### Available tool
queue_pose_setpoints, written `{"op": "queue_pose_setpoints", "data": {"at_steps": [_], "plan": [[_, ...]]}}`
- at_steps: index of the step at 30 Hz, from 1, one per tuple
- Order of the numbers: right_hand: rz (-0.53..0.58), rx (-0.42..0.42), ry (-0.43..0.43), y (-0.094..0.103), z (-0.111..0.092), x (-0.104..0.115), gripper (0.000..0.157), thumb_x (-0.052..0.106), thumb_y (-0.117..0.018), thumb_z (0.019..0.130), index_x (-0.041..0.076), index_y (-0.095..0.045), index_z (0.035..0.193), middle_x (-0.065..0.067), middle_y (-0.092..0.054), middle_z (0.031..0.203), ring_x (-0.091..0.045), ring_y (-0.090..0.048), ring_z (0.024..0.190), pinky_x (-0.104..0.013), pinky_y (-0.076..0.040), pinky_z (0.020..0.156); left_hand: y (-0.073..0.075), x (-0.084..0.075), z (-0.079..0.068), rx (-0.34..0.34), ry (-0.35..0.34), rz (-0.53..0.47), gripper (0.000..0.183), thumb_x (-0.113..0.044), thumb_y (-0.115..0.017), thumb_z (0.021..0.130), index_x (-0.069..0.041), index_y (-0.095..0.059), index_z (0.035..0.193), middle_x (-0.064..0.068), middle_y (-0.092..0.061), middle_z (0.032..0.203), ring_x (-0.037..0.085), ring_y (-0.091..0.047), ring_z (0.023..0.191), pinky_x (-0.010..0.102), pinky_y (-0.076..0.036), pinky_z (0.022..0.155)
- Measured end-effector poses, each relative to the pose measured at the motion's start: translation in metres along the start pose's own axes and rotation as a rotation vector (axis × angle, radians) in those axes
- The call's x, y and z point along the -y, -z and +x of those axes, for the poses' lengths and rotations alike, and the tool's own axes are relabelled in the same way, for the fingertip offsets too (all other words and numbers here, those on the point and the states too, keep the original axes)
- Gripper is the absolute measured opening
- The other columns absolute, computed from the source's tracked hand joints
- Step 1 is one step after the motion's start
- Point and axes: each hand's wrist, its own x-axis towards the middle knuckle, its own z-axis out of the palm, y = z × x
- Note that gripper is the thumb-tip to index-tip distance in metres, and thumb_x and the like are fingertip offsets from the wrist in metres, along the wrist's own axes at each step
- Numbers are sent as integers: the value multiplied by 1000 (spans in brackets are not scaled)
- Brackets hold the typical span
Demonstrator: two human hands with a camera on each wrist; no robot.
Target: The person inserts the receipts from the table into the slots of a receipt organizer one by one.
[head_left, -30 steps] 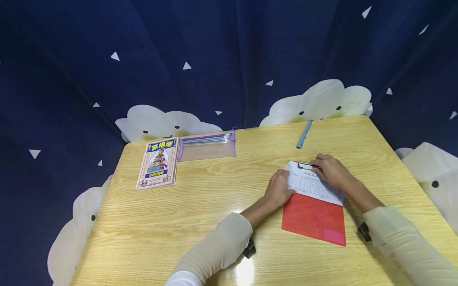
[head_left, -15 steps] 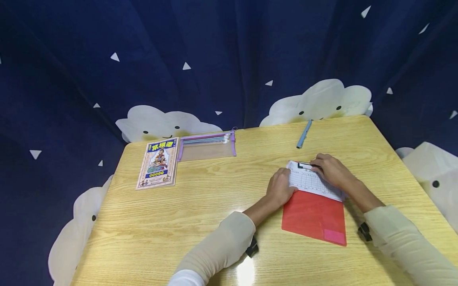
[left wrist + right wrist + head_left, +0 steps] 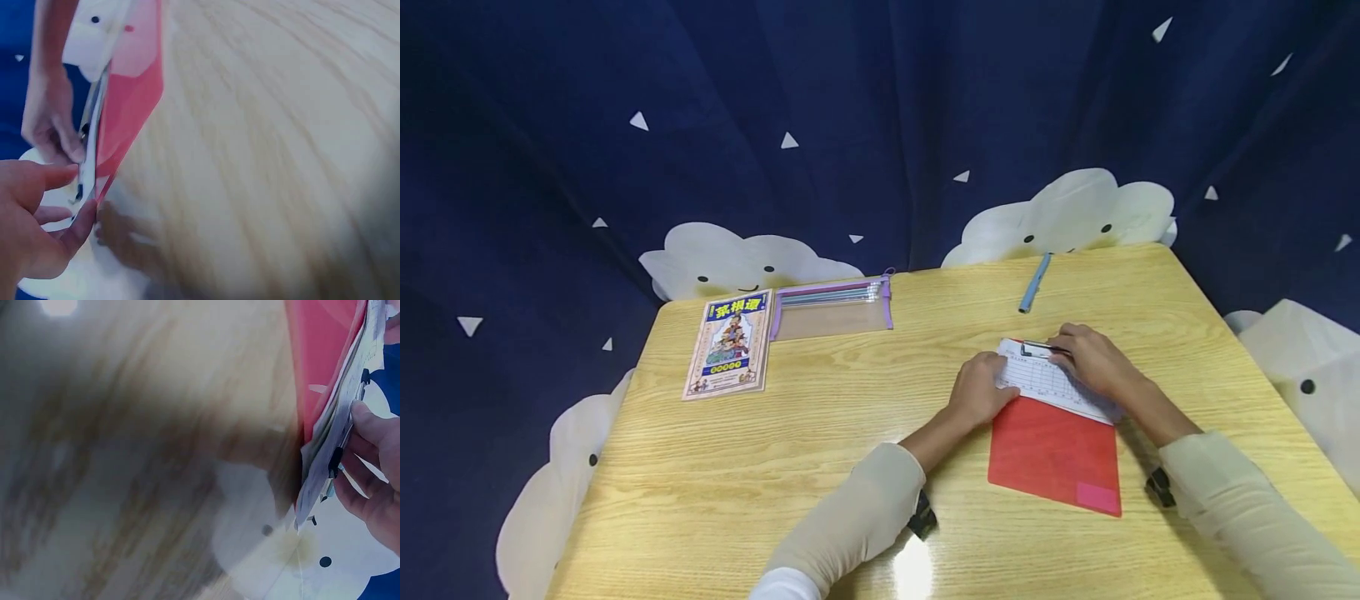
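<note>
A red clip folder (image 3: 1052, 458) lies on the table at the right, its lower part bare. Printed form sheets (image 3: 1045, 379) cover its upper part, under a metal clip (image 3: 1036, 350) with black ends. At the sheets' left edge my left hand (image 3: 981, 387) pinches them between thumb and fingers. My right hand (image 3: 1093, 358) holds the clip at the top, thumb on its near side and fingers behind, as the right wrist view shows the hand (image 3: 378, 456) by a black clip end (image 3: 335, 461). The right part of the clip is hidden by that hand.
A blue pen (image 3: 1034, 283) lies beyond the folder. At the far left are an illustrated book (image 3: 728, 343) and a clear purple-edged pencil pouch (image 3: 835, 317) with pencils. A dark blue curtain (image 3: 850, 125) hangs behind the wooden table (image 3: 820, 450).
The lower edge of the sheets has shifted slightly up the folder, baring a little more red. Both hands stay nearly where they were.
</note>
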Motion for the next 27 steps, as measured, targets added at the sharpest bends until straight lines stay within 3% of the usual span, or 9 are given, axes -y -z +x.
{"op": "queue_pose_setpoints", "data": {"at_steps": [7, 12, 17, 22, 24, 27], "plan": [[2, 13, -10, -1, 5, -3, 20, 7, -71, 82, -6, -69, 97, -14, -61, 86, -30, -60, 80, -46, -51, 73, 28, 36, -8, -49, -39, -213, 39, -16, -65, 87, 1, -61, 122, 16, -63, 122, 14, -64, 81, 18, -51, 80], [-2, 49, -15, -3, 11, -1, 20, 7, -70, 82, -5, -70, 99, -19, -66, 94, -35, -64, 89, -49, -52, 80, 55, 74, -22, -36, -28, -294, 40, -13, -60, 92, 4, -55, 127, 21, -59, 127, 23, -67, 94, 20, -54, 80], [-41, 73, -43, -4, 18, 3, 23, 7, -70, 82, -4, -70, 103, -22, -68, 102, -39, -64, 96, -51, -50, 86, 85, 117, -35, -101, -27, -244, 39, -11, -60, 92, 8, -55, 125, 24, -59, 124, 30, -66, 96, 30, -57, 78], [-60, 123, -103, -1, 26, 2, 28, 10, -67, 86, -6, -66, 109, -24, -66, 109, -41, -62, 103, -52, -48, 90, 107, 148, -44, -178, 31, -155, 32, -11, -62, 91, 7, -62, 117, 23, -63, 118, 30, -67, 90, 34, -58, 74], [-46, 158, -159, 1, 27, 2, 31, 12, -66, 87, -6, -65, 113, -24, -64, 114, -42, -59, 107, -53, -46, 93, 114, 158, -47, -175, 62, -137, 33, -12, -62, 90, 6, -62, 117, 23, -62, 119, 31, -67, 91, 37, -57, 78], [-3, 197, -250, 7, 26, 0, 39, 18, -66, 88, -5, -61, 119, -26, -59, 122, -44, -53, 115, -56, -42, 98, 124, 172, -49, -176, 94, -96, 36, -14, -63, 89, 5, -60, 120, 24, -60, 123, 36, -62, 105, 43, -51, 92]]}}
